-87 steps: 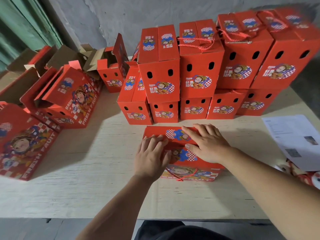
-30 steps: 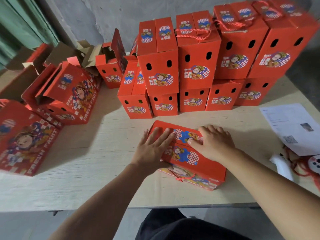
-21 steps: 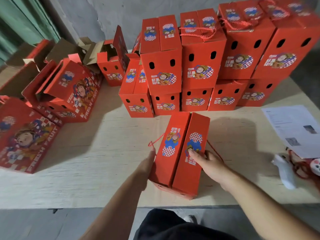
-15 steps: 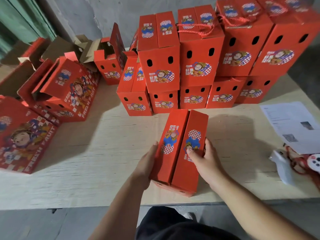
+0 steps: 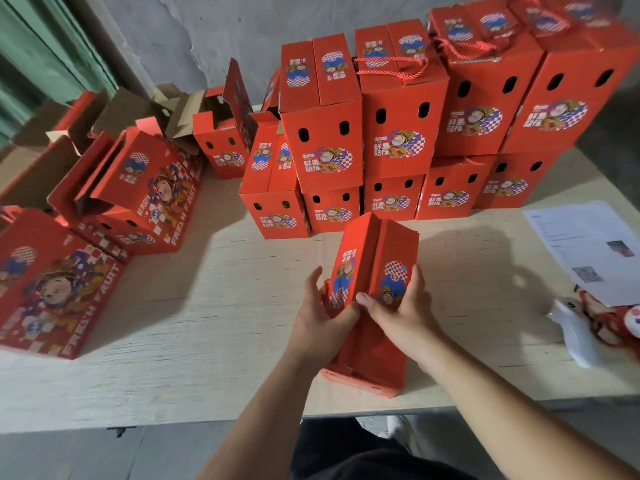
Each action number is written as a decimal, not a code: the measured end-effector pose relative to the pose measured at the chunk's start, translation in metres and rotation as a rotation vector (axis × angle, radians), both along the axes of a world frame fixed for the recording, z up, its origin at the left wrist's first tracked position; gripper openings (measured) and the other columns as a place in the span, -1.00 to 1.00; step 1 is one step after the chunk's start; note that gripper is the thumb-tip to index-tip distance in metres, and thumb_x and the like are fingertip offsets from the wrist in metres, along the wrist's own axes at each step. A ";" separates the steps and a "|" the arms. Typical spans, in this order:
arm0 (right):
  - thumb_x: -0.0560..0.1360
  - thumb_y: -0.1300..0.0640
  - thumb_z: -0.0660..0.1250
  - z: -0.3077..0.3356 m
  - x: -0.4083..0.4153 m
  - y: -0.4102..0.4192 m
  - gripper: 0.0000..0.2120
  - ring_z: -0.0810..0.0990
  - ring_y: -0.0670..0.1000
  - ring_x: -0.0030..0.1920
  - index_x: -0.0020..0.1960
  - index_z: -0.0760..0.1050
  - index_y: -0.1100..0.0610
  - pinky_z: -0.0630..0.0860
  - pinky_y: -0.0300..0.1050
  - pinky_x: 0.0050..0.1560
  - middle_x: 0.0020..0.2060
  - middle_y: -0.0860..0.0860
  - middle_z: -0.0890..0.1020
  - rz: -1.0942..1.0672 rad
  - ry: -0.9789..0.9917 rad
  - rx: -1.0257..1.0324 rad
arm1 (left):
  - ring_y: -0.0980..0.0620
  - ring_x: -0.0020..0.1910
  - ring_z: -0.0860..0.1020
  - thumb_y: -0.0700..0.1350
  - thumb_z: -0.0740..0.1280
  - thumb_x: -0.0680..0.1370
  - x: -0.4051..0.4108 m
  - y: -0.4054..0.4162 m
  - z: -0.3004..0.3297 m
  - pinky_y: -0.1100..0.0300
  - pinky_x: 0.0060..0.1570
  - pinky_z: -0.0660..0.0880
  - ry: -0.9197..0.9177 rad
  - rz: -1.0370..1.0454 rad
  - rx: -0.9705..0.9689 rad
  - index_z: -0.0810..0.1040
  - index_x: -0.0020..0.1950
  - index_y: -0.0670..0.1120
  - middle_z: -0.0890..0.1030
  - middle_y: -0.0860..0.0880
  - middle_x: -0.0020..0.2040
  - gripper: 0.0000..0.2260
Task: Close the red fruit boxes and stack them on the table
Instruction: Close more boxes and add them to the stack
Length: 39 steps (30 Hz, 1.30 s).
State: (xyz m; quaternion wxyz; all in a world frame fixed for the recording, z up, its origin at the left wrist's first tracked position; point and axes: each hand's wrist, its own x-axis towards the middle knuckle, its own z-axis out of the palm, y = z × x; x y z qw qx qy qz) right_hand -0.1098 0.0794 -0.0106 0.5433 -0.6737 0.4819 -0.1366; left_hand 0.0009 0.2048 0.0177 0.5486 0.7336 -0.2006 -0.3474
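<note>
I hold a closed red fruit box (image 5: 372, 258) lengthwise over the near middle of the table (image 5: 207, 306), its two lid flaps facing up and its far end raised. My left hand (image 5: 320, 317) grips its left side, thumb across the lid. My right hand (image 5: 401, 313) grips the right side, thumb on the lid near the left thumb. Behind it stands a two-level stack of closed red boxes (image 5: 398, 133), some with red rope handles.
Open and flattened red boxes (image 5: 138, 188) lie at the left, one large one (image 5: 52, 285) near the front-left edge. A printed sheet (image 5: 588, 247) and a white tool with red cord (image 5: 581, 334) sit at the right. A single low box (image 5: 273, 192) stands before the stack.
The box lay crosswise under my flat palms; I turned it lengthwise, took hold of both sides and lifted its far end. My thumbs have come together on the lid.
</note>
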 end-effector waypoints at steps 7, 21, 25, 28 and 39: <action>0.37 -0.31 0.52 0.009 0.011 -0.051 0.05 0.36 -0.07 0.46 0.66 -0.03 -0.23 0.35 -0.04 0.45 0.56 -0.02 0.24 0.345 0.035 0.017 | -0.16 0.26 0.58 0.44 0.32 0.48 -0.034 -0.001 0.002 -0.01 0.22 0.51 -0.342 -0.065 0.443 0.02 0.61 0.22 0.34 0.00 0.40 -0.18; 0.23 -0.27 0.32 0.035 0.048 -0.056 -0.02 0.72 -0.06 -0.15 0.38 -0.27 -0.70 0.66 -0.12 -0.10 0.41 -0.23 0.13 0.582 0.291 -0.009 | -0.26 0.52 0.23 0.39 0.57 0.25 0.121 -0.052 0.023 -0.14 0.58 0.07 -1.643 -1.229 0.426 0.20 0.57 0.07 0.30 -0.05 0.49 0.03; 0.22 -0.32 0.33 0.034 0.041 -0.054 0.06 0.59 0.01 0.14 0.53 -0.25 -0.49 0.65 -0.03 0.07 0.38 -0.15 0.18 0.558 0.393 -0.165 | -0.20 0.28 0.44 0.41 0.57 0.21 0.132 -0.046 0.016 -0.09 0.32 0.45 -1.604 -1.021 0.164 0.49 0.39 0.08 0.51 0.04 0.29 -0.16; 0.40 -0.26 0.38 0.027 0.037 -0.044 0.01 0.50 0.17 0.27 0.56 -0.28 -0.40 0.54 0.05 0.15 0.42 -0.03 0.17 0.600 0.588 -0.424 | -0.16 0.01 0.50 0.46 0.55 0.20 0.127 -0.027 0.002 -0.11 0.07 0.49 -1.511 -0.724 -0.080 0.62 0.06 -0.01 0.58 0.06 -0.01 -0.33; 0.56 0.07 0.41 0.045 0.058 -0.040 -0.28 0.36 -0.30 0.45 0.46 0.18 -0.55 0.29 -0.36 0.41 0.46 -0.42 0.36 0.602 0.208 -0.133 | -0.07 -0.19 0.55 0.51 0.27 0.38 0.134 -0.008 -0.001 0.03 -0.13 0.46 -1.518 -0.774 -0.250 0.64 -0.12 -0.03 0.59 0.04 -0.22 -0.40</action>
